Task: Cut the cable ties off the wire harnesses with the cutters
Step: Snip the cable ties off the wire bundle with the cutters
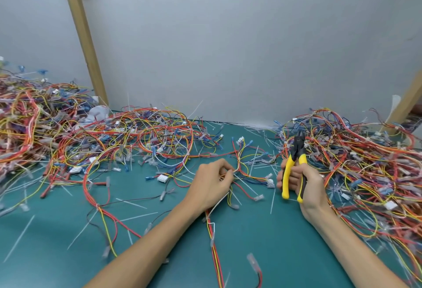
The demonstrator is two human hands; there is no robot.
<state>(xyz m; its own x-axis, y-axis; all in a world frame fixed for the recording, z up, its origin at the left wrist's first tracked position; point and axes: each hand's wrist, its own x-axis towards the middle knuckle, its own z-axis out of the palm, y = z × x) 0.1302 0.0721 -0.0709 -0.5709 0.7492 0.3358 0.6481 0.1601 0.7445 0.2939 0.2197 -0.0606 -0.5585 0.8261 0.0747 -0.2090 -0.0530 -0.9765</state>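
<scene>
A wire harness (242, 166) of red, yellow and orange wires lies across the middle of the green mat (68, 230). My left hand (211, 184) pinches a bundle of its wires between thumb and fingers. My right hand (303, 187) grips the yellow-handled cutters (294, 164), black jaws pointing up and away, a short way right of the harness and apart from it. The jaws touch no wire. Cut white cable ties (132, 203) lie scattered on the mat.
A big tangled heap of harnesses (68, 132) fills the left and back of the mat, another heap (365, 162) fills the right. A grey wall stands behind, with slanted wooden posts (84, 40) at left and far right.
</scene>
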